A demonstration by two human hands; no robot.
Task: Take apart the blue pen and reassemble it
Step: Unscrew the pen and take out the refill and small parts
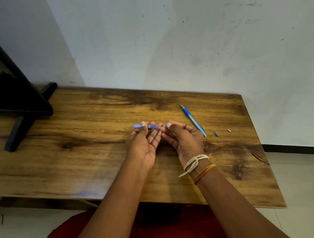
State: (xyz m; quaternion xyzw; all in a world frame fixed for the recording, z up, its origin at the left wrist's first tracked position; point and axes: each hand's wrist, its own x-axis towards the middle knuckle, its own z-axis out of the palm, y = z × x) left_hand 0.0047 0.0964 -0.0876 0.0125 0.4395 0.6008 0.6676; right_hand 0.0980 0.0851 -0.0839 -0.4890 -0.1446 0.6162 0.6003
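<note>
Pale wall [180,26] stands behind a brown wooden worktop [93,127], with one black stand [21,108] at its far left. Your two hands meet over the middle of it. Your left hand [143,144] pinches the translucent blue pen barrel [149,126] between thumb and fingers, lying crosswise above the wood. Your right hand [184,139] is closed on one small blue end piece [166,125], just beside the barrel's right end; whether the two touch you cannot tell from here.

To the right lies one long blue inner part [193,120], flat on the worktop and pointing away from you. Nearer the right edge sit two tiny parts: one grey piece [216,133] and one pale bit [229,130], well apart from your hands.

Judging by its look, the barrel is light, stiff, smooth plastic, so it may slip or roll; hold it around the middle, firmly but without squeezing hard. The thin inner part probably bends easily, so take it near its thicker end. The two small bits would scatter at a nudge; pick them up with your fingertips.
</note>
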